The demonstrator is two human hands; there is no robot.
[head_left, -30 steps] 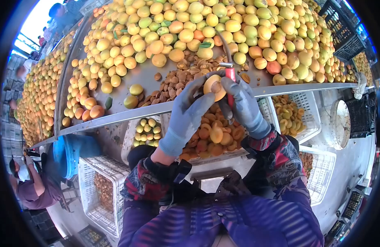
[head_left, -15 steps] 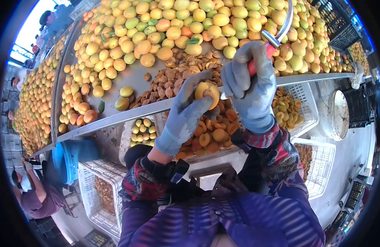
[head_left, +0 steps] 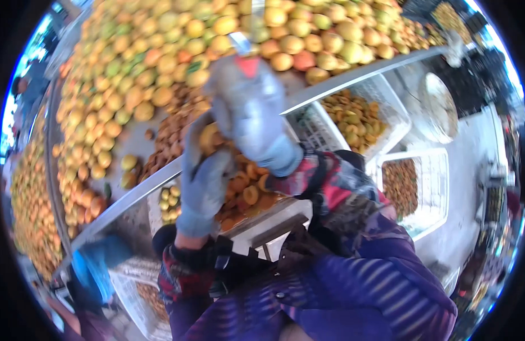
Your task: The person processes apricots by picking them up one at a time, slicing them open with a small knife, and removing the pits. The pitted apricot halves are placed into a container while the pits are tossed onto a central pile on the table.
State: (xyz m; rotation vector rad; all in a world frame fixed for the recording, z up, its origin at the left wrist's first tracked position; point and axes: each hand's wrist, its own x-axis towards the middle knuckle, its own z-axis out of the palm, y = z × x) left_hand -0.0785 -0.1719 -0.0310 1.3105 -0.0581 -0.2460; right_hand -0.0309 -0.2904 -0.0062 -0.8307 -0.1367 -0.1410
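My left hand (head_left: 204, 181), in a grey-blue glove, is closed around a cut apricot (head_left: 209, 140) above the table's metal front edge. Just right of and above it, my right hand (head_left: 248, 108) grips the red handle of a curved knife (head_left: 247, 66). Its metal collar and blade point away over the fruit, blurred by motion. Part of the apricot is hidden by the gloves. Under the hands, apricot halves (head_left: 250, 194) lie in a crate close to my body. A heap of brown apricot stones (head_left: 174, 128) rests on the table behind my left hand.
Whole apricots (head_left: 160, 57) are piled across the table. To the right stand a white crate of apricot halves (head_left: 353, 119), a white bucket (head_left: 438, 108) and a crate of stones (head_left: 400, 187). A blue barrel (head_left: 100, 264) and another white crate (head_left: 126, 290) are at lower left.
My view has swung to the right. My right hand with the curved knife has come left, close over my left hand, which still holds the cut apricot.
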